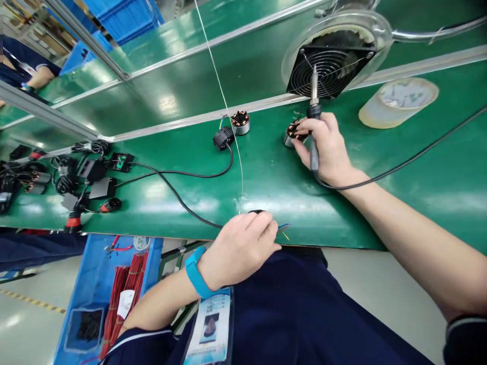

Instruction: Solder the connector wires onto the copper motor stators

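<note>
My right hand (327, 149) is closed round a soldering iron (314, 109) whose tip points up toward the fan. Its fingertips also touch a small copper-wound stator (292, 133) on the green bench (266, 177). My left hand (241, 246) is at the bench's near edge, fingers pinched on a bundle of thin coloured wires (283, 228) and a small black part (256, 212). A thin strand of solder wire (228, 111) runs from above down to this hand. A second stator (241, 121) and a black connector (222, 138) lie further back.
A fume fan (331, 68) stands at the back right, a tape roll (397, 101) beside it. Black cables, adapters and small boards (91, 172) crowd the left. A blue bin with red wires (117, 294) sits below the bench. Another person's arm (34, 76) shows far left.
</note>
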`<control>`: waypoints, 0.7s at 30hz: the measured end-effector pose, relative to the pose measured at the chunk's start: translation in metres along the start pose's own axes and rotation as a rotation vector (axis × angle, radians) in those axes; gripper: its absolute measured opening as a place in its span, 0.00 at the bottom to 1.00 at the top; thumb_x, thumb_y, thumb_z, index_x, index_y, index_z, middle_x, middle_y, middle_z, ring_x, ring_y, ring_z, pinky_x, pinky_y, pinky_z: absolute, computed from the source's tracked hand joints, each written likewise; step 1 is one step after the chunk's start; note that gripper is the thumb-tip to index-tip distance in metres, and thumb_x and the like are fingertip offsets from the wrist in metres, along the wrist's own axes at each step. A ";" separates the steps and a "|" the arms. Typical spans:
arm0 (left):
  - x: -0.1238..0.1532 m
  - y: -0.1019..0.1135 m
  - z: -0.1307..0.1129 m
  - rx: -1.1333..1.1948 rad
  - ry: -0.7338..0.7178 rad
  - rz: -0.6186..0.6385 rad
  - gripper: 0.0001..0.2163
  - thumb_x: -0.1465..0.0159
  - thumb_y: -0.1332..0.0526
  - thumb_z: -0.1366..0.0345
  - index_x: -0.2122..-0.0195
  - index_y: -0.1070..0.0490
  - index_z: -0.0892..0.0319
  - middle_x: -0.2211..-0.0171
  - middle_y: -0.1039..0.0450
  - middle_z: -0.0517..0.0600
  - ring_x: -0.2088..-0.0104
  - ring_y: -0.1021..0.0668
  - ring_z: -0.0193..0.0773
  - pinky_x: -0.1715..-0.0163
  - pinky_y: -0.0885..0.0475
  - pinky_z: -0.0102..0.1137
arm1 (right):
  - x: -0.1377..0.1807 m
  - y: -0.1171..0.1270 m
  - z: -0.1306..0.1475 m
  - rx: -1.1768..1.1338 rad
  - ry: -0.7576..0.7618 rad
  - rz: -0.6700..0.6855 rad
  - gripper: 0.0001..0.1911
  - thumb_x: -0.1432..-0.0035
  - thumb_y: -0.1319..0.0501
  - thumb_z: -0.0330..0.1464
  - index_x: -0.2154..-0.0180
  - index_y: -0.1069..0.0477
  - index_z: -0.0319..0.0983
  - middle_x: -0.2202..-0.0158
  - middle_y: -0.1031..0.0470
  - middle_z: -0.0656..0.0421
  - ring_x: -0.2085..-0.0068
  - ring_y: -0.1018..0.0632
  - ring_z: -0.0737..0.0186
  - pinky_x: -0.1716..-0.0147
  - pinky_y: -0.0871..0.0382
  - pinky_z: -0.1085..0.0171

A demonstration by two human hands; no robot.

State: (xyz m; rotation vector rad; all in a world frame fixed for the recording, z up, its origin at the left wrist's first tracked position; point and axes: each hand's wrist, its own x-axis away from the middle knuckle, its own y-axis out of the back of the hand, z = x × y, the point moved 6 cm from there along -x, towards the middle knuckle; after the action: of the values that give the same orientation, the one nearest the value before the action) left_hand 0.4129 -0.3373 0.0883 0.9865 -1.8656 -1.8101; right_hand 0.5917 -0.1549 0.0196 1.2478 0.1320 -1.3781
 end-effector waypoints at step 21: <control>-0.027 -0.021 0.040 0.007 0.313 -0.002 0.09 0.31 0.36 0.62 0.68 0.23 0.60 0.73 0.23 0.52 0.67 0.28 0.44 0.66 0.35 0.39 | 0.065 0.032 0.110 -0.309 -0.270 -0.113 0.20 0.39 0.28 0.36 0.49 0.31 0.48 0.53 0.23 0.53 0.48 0.22 0.45 0.48 0.24 0.42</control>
State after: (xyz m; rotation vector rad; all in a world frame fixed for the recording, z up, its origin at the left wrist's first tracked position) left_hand 0.4096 -0.2885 0.0686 1.1968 -1.6798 -1.5461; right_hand 0.5727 -0.2834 0.0382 0.8016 0.2205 -1.5439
